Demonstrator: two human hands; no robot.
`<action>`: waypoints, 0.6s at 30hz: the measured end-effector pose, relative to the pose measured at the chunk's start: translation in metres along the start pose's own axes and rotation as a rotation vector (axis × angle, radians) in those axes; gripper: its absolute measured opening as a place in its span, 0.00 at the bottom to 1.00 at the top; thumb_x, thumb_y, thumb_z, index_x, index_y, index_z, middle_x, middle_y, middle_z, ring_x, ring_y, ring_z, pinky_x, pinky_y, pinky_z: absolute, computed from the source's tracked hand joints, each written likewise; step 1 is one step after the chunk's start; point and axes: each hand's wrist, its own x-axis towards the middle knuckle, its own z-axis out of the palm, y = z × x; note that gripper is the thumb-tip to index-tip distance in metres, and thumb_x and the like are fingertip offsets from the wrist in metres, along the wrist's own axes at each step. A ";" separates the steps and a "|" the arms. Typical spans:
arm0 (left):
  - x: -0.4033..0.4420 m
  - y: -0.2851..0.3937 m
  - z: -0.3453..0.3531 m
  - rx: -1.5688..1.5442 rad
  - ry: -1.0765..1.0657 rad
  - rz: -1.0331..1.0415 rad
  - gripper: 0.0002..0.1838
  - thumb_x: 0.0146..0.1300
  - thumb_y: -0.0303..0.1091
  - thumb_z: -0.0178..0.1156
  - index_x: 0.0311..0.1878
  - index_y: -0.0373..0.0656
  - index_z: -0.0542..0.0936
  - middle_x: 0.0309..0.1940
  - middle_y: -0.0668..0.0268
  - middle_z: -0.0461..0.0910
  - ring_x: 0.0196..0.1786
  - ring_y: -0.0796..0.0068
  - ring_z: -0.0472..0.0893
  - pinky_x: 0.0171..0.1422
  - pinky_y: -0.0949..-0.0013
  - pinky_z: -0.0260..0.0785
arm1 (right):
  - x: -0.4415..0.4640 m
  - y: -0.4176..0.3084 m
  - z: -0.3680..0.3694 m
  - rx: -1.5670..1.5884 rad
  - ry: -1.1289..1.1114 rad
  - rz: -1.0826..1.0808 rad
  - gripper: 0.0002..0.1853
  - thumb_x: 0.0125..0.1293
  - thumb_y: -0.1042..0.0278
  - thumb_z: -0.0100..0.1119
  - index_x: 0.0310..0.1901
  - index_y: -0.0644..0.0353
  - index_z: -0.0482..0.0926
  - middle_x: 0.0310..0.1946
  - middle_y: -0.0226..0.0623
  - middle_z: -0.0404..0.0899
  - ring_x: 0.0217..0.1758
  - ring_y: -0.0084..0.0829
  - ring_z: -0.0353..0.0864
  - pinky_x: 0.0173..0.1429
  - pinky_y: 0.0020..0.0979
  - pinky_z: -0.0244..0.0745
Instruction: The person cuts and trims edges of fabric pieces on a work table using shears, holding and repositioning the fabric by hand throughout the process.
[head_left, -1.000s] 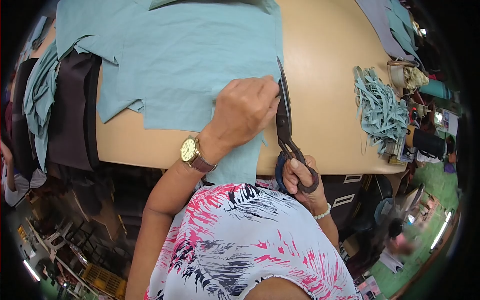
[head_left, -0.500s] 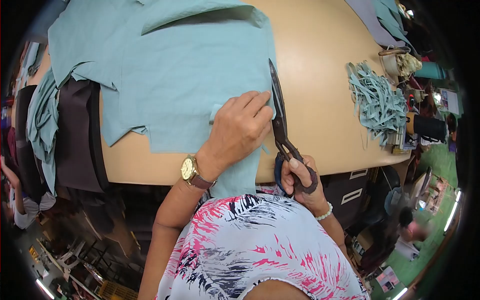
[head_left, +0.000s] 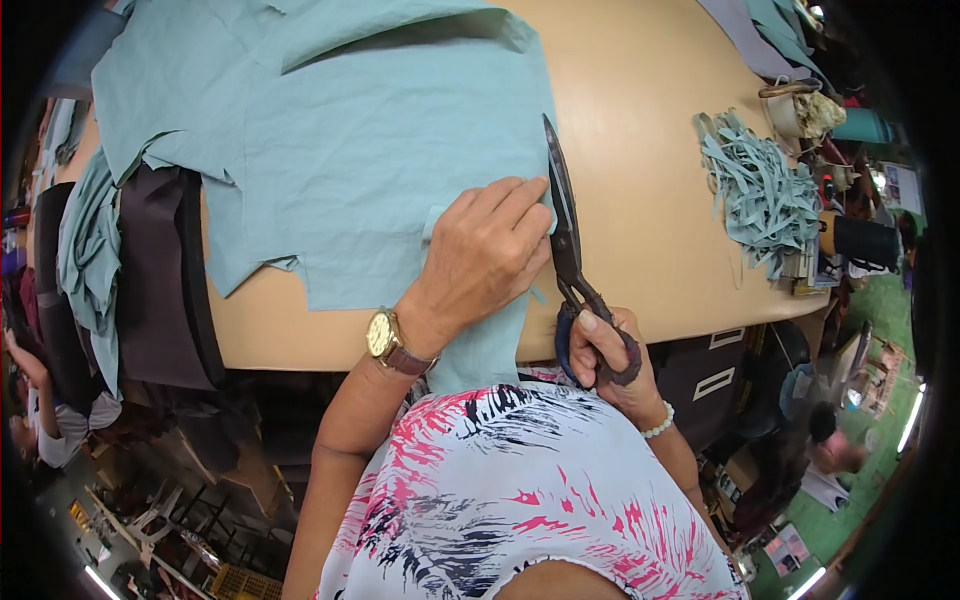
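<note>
Gripping the dark scissors (head_left: 565, 235) by their handles, the right hand (head_left: 612, 362) has them at the teal fabric's right edge, and look, the blades are almost closed! The left hand (head_left: 487, 245) presses down, fingertips on the teal fabric (head_left: 370, 140), right beside those blades. The fabric lies across the table (head_left: 650, 200), with a heap of teal strips (head_left: 760, 190) off to the right.

bright, even light on top; edges bowed by fisheye, corners black, background blurred.
</note>
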 end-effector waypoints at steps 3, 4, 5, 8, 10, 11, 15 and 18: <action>0.000 0.000 0.000 0.000 0.002 -0.003 0.09 0.40 0.24 0.59 0.25 0.38 0.69 0.42 0.60 0.77 0.42 0.63 0.77 0.39 0.65 0.69 | 0.000 0.000 0.001 0.007 -0.004 0.004 0.17 0.62 0.61 0.54 0.19 0.60 0.65 0.11 0.26 0.62 0.11 0.16 0.62 0.15 0.18 0.56; -0.001 0.000 0.000 -0.003 0.002 -0.004 0.08 0.40 0.24 0.59 0.25 0.38 0.69 0.42 0.60 0.77 0.42 0.63 0.77 0.39 0.65 0.69 | 0.000 0.001 0.002 0.007 -0.008 0.004 0.17 0.62 0.61 0.54 0.19 0.60 0.65 0.11 0.26 0.62 0.11 0.16 0.62 0.15 0.18 0.56; -0.001 0.000 0.000 -0.006 0.001 -0.006 0.08 0.40 0.24 0.59 0.25 0.38 0.69 0.42 0.60 0.77 0.42 0.63 0.77 0.39 0.65 0.69 | 0.000 0.001 0.002 0.007 -0.012 0.004 0.17 0.62 0.61 0.54 0.19 0.60 0.65 0.11 0.26 0.62 0.11 0.16 0.61 0.15 0.18 0.56; -0.001 0.000 0.001 -0.011 0.010 -0.007 0.08 0.40 0.24 0.59 0.25 0.38 0.69 0.42 0.60 0.77 0.42 0.63 0.77 0.39 0.65 0.69 | 0.000 0.002 0.002 0.007 -0.008 0.000 0.17 0.61 0.61 0.54 0.19 0.60 0.66 0.11 0.26 0.62 0.10 0.15 0.62 0.15 0.18 0.56; -0.001 0.000 0.000 -0.006 0.011 -0.008 0.08 0.40 0.24 0.59 0.25 0.38 0.69 0.41 0.60 0.77 0.42 0.63 0.77 0.40 0.65 0.69 | 0.000 0.002 0.001 -0.008 -0.006 0.001 0.16 0.61 0.62 0.54 0.19 0.60 0.66 0.11 0.26 0.62 0.10 0.15 0.62 0.15 0.17 0.56; -0.001 0.000 0.000 -0.003 0.012 -0.009 0.08 0.40 0.24 0.58 0.25 0.38 0.69 0.41 0.59 0.77 0.42 0.63 0.77 0.40 0.65 0.69 | 0.000 0.002 0.001 -0.016 -0.006 0.001 0.16 0.61 0.62 0.54 0.19 0.60 0.66 0.11 0.26 0.62 0.10 0.15 0.62 0.15 0.17 0.57; -0.001 -0.001 0.001 -0.010 0.026 -0.012 0.08 0.40 0.23 0.58 0.25 0.38 0.69 0.41 0.60 0.77 0.41 0.63 0.78 0.39 0.65 0.69 | -0.001 0.002 0.001 -0.070 0.013 0.012 0.15 0.61 0.62 0.54 0.20 0.60 0.67 0.11 0.25 0.63 0.10 0.15 0.62 0.15 0.17 0.57; 0.000 -0.001 -0.001 -0.013 0.020 -0.013 0.08 0.40 0.23 0.58 0.25 0.38 0.69 0.40 0.60 0.77 0.41 0.62 0.78 0.39 0.65 0.69 | 0.000 0.004 -0.002 -0.105 0.003 -0.021 0.16 0.61 0.61 0.54 0.21 0.61 0.68 0.11 0.26 0.63 0.11 0.16 0.63 0.16 0.18 0.58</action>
